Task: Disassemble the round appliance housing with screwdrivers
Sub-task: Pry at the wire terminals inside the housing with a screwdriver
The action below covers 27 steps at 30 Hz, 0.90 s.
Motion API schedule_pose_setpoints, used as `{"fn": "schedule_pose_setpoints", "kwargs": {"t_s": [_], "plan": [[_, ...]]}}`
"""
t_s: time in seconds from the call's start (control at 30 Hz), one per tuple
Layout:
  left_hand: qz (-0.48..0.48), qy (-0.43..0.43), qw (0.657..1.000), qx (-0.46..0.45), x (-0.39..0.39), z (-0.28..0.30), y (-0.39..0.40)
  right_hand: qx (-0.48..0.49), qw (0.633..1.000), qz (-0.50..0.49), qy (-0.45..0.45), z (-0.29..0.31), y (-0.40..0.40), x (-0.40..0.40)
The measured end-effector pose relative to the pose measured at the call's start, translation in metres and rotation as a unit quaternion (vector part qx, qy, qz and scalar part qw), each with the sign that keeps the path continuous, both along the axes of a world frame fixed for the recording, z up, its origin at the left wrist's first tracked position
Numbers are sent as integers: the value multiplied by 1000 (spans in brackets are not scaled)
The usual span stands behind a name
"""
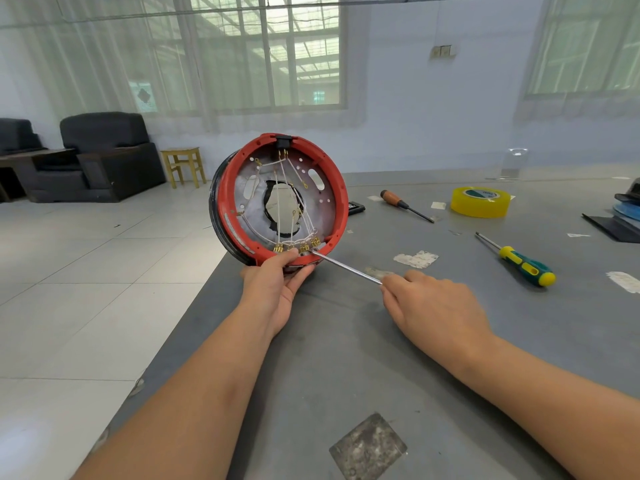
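Observation:
The round appliance housing [337, 188], a red ring around a grey metal plate with white wires and brass terminals, stands on edge at the table's left corner, its open side facing me. My left hand [277, 282] grips its bottom rim, thumb on the inside by the terminals. My right hand [433, 306] holds a screwdriver [346, 268] whose handle is hidden in my palm. Its bare metal shaft slants up to the left, and the tip touches the lower inner rim beside the brass terminals.
On the grey table [381, 358] lie a wooden-handled screwdriver [403, 205], a green and yellow screwdriver [519, 263], a roll of yellow tape [481, 201] and a small black part [356, 206]. Dark and blue items [623, 216] sit at the right edge. The table's left edge drops to tiled floor.

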<state>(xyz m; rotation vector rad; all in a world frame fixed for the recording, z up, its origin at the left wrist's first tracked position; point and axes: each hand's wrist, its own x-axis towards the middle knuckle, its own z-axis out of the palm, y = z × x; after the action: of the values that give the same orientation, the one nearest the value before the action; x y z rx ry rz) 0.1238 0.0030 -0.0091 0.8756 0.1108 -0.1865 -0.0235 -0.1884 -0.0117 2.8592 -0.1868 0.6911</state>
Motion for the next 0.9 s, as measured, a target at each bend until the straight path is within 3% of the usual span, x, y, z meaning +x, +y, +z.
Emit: {"fn": "schedule_pose_setpoints", "kwargs": {"t_s": [0.7,0.9], "plan": [[-85,-45,993,72,4,-2,13,-13,998,65,5,15,-45,8],[-90,-31,994,55,3,0,14,29,996,80,16,12,-44,4]]}}
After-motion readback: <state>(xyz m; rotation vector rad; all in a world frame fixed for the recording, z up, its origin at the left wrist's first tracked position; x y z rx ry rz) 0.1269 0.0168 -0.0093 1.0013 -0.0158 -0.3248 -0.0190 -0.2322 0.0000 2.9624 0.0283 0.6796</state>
